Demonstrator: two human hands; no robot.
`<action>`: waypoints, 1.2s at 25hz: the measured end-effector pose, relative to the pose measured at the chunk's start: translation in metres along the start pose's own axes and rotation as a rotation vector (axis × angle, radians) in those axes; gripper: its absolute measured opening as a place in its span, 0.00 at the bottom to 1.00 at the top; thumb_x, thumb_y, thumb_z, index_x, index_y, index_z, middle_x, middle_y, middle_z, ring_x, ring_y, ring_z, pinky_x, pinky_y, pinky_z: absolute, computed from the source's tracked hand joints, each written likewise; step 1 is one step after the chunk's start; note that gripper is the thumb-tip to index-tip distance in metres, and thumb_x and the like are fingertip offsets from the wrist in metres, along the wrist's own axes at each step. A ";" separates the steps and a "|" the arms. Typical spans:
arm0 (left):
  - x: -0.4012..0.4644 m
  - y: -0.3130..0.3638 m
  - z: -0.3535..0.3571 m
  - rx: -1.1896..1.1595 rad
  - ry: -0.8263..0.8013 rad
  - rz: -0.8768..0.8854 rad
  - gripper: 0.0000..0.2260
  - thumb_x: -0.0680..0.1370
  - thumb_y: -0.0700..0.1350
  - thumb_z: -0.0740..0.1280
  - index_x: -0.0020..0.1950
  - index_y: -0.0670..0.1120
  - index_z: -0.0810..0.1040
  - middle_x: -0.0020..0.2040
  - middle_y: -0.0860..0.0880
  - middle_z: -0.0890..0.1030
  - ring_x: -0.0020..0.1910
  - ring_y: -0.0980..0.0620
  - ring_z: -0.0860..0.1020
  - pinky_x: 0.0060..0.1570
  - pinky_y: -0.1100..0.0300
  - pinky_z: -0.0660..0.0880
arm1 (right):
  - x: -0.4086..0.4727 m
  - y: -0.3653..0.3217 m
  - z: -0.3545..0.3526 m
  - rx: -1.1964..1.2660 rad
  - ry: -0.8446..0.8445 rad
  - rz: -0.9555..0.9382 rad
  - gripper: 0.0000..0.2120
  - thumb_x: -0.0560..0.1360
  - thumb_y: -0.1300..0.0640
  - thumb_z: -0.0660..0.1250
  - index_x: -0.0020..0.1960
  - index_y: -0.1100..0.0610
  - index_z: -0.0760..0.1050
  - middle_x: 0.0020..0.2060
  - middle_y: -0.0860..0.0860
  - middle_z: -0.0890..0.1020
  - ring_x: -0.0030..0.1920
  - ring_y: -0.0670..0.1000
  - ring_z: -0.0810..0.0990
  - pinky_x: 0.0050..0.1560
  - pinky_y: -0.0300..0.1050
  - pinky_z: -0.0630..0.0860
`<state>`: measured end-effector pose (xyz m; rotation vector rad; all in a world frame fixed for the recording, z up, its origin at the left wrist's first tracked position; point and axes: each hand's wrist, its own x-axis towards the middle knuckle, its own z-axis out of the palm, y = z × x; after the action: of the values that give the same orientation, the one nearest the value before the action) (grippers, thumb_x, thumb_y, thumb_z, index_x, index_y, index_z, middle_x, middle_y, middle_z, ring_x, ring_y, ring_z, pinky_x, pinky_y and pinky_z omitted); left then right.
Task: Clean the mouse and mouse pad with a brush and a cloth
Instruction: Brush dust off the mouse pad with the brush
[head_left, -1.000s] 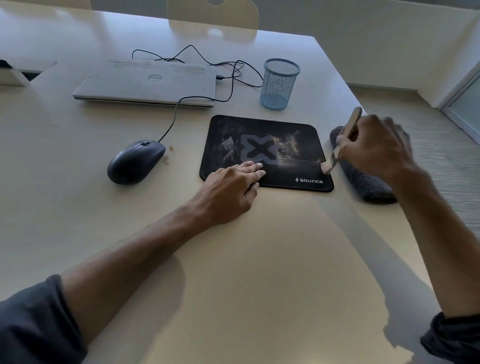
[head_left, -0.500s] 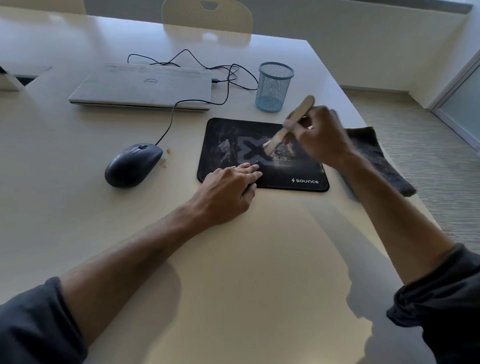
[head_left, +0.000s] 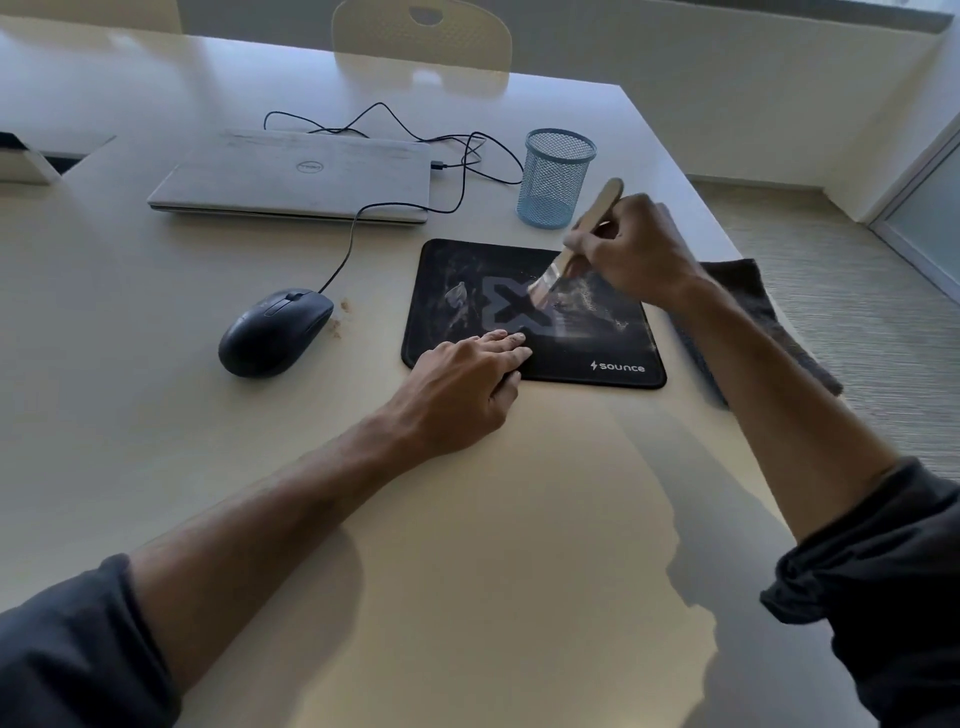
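Two hands work over the mouse pad (head_left: 582, 343), which lies flat on the pale tabletop (head_left: 467, 545). The right hand (head_left: 636, 249) holds a wooden-handled brush (head_left: 576, 244); its fingers (head_left: 576, 240) are closed around the handle, and the handle tilts up and away toward the blue mesh cup (head_left: 555, 179). The bristles touch the pad's centre, at the right side of the grey X print. Pale dust streaks show on the pad to either side of the X.

The left hand (head_left: 462, 387) lies palm down at the pad's near-left edge. Its fingers (head_left: 501, 343) are extended, close together and flat on the pad surface, holding nothing.

The mouse (head_left: 274, 332) sits on the tabletop left of the pad, apart from it and from both hands. Small crumbs (head_left: 340, 314) lie just beside the mouse on its right. Its cable (head_left: 358, 228) runs back toward the closed laptop (head_left: 296, 176).

The dark cloth (head_left: 763, 317) lies right of the pad at the tabletop edge, partly hidden by the right forearm. A chair back (head_left: 422, 36) stands beyond the far edge.
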<state>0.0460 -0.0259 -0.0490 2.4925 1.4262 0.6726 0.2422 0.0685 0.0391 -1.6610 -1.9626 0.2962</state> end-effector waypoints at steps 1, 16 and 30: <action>0.000 0.000 0.000 -0.007 0.005 -0.003 0.17 0.81 0.46 0.60 0.70 0.48 0.74 0.71 0.51 0.72 0.72 0.56 0.67 0.66 0.53 0.72 | -0.002 -0.001 0.005 0.026 -0.055 -0.012 0.11 0.75 0.50 0.71 0.45 0.58 0.84 0.34 0.46 0.84 0.34 0.44 0.81 0.36 0.38 0.76; 0.008 0.011 -0.006 0.159 0.061 -0.018 0.15 0.77 0.50 0.65 0.60 0.47 0.82 0.61 0.49 0.81 0.56 0.49 0.81 0.59 0.56 0.72 | 0.008 0.027 -0.001 -0.202 -0.001 0.087 0.12 0.74 0.49 0.70 0.45 0.58 0.79 0.43 0.56 0.81 0.44 0.56 0.78 0.44 0.46 0.70; 0.017 -0.001 -0.006 0.079 -0.065 -0.002 0.19 0.78 0.53 0.61 0.69 0.54 0.75 0.72 0.56 0.70 0.72 0.58 0.66 0.58 0.50 0.76 | 0.029 0.024 0.007 -0.287 0.112 0.161 0.07 0.71 0.55 0.69 0.39 0.57 0.75 0.35 0.54 0.77 0.38 0.57 0.76 0.42 0.42 0.67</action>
<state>0.0494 -0.0109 -0.0390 2.5472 1.4585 0.5403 0.2563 0.1029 0.0294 -1.9752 -1.8594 -0.0223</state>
